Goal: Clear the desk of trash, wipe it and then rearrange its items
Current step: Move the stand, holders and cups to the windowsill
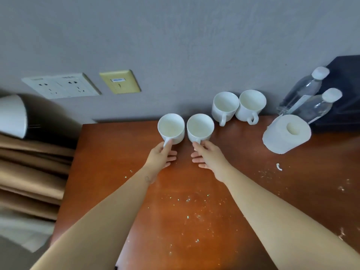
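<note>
— Where are the mugs?
— One mug (171, 128) sits just beyond the left hand (160, 156), which pinches its handle; the right hand (209, 157) pinches the second mug (200, 128)'s handle.
— And further off?
— A tissue roll (286, 133) stands right of the right hand, on the crumb-strewn desk (120, 152).

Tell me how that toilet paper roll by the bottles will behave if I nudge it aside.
The toilet paper roll stands on end, so it should slide rather than roll. It looks soft and light, so a push may dent or tip it. The water bottles close behind could topple if it bumps them.
</note>
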The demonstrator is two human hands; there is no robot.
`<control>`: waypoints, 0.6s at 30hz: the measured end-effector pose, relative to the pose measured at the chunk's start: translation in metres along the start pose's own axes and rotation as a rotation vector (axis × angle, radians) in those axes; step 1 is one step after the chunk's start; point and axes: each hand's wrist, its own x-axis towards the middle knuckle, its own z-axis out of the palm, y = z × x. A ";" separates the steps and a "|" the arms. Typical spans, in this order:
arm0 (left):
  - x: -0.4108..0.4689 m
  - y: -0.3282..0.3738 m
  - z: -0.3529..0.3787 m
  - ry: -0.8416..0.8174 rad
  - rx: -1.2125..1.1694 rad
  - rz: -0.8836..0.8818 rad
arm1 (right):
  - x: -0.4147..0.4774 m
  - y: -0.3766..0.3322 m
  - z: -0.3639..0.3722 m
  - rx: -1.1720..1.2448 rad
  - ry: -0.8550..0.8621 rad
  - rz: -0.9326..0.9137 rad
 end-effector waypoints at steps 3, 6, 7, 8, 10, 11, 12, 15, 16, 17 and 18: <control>-0.025 -0.020 -0.008 0.003 -0.072 -0.048 | -0.022 0.022 0.021 0.127 0.086 0.003; -0.054 -0.035 -0.023 -0.002 -0.125 -0.082 | -0.047 0.040 0.036 0.181 0.117 0.038; -0.064 -0.039 -0.032 0.006 -0.133 -0.095 | -0.056 0.046 0.041 0.169 0.117 0.052; -0.074 -0.042 -0.042 0.022 -0.135 -0.106 | -0.065 0.052 0.045 0.155 0.113 0.071; -0.096 -0.046 -0.065 0.075 -0.139 -0.110 | -0.084 0.059 0.057 0.159 0.098 0.122; -0.108 -0.048 -0.077 0.107 -0.148 -0.098 | -0.094 0.062 0.064 0.169 0.092 0.141; -0.121 -0.051 -0.088 0.141 -0.158 -0.076 | -0.104 0.063 0.072 0.175 0.086 0.147; -0.162 -0.061 -0.119 0.239 -0.237 -0.005 | -0.133 0.058 0.101 0.161 0.024 0.117; -0.177 -0.065 -0.129 0.271 -0.300 0.014 | -0.144 0.053 0.112 0.129 -0.006 0.092; -0.191 -0.069 -0.139 0.302 -0.369 0.031 | -0.154 0.048 0.125 0.082 -0.035 0.058; -0.207 -0.073 -0.149 0.330 -0.428 0.052 | -0.164 0.041 0.139 0.032 -0.064 0.018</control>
